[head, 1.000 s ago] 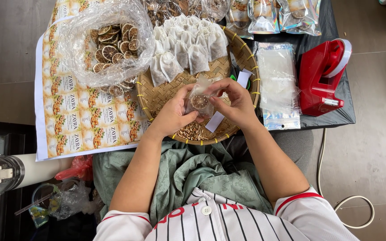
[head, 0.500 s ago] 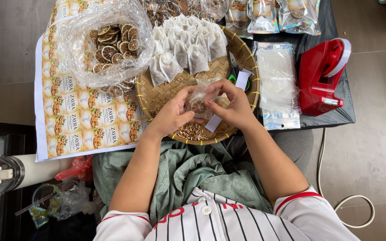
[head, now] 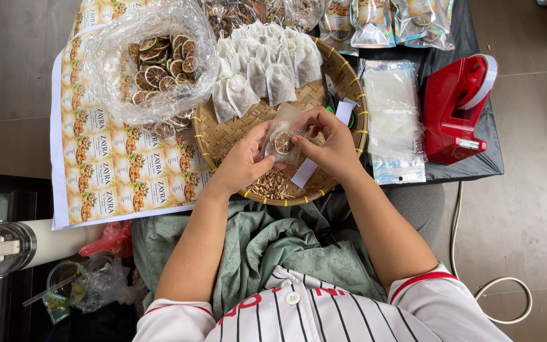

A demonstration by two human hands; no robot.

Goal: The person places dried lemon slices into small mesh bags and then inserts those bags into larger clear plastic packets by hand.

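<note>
Both hands over woven tray [head: 343, 76], left hand [head: 243, 161] and right hand [head: 330, 144] pinching small clear pouch [head: 282, 138], dried citrus slice [head: 283, 144] inside, white sachets [head: 262, 71] behind, red tape dispenser [head: 457, 107] at right

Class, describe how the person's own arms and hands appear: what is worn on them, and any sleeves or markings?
Both hands, the left hand and right hand, are bare: no gloves, and no rings or watch visible. The forearms are uncovered. Short white sleeves with thin dark pinstripes and red trim end at the upper arms.
</note>
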